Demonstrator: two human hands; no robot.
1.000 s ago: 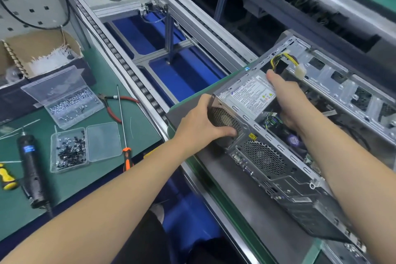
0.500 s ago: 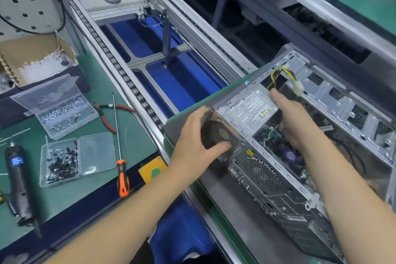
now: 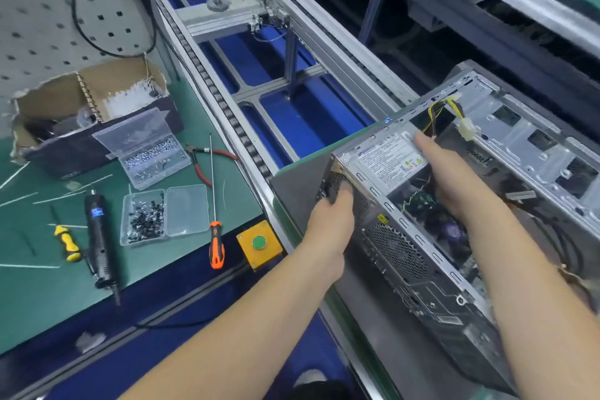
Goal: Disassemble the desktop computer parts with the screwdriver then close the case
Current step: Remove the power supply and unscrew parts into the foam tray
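An open desktop case (image 3: 506, 172) lies on a grey pallet (image 3: 298, 172) at the right, its rear panel toward me. Its silver power supply (image 3: 386, 156) with a white label sits at the near left corner. My left hand (image 3: 331, 221) grips the power supply's rear grille end, fingers curled round its edge. My right hand (image 3: 454, 178) reaches inside the case and holds the power supply's inner side. Yellow and black wires with a white connector (image 3: 466, 131) hang behind. The long orange-handled screwdriver (image 3: 215, 204) lies on the green mat at the left.
On the green mat (image 3: 39, 295) lie a black electric screwdriver (image 3: 99, 237), a yellow-handled tool (image 3: 67, 243), red pliers (image 3: 207, 162), two clear screw boxes (image 3: 162, 214) and a torn cardboard box (image 3: 87, 107). A yellow button box (image 3: 259, 243) sits by the conveyor rail (image 3: 227, 114).
My head moved back and right, so the bench shifted in view. My left hand slid from flat on the grille to gripping the power supply's end; the right hand stays inside the case.
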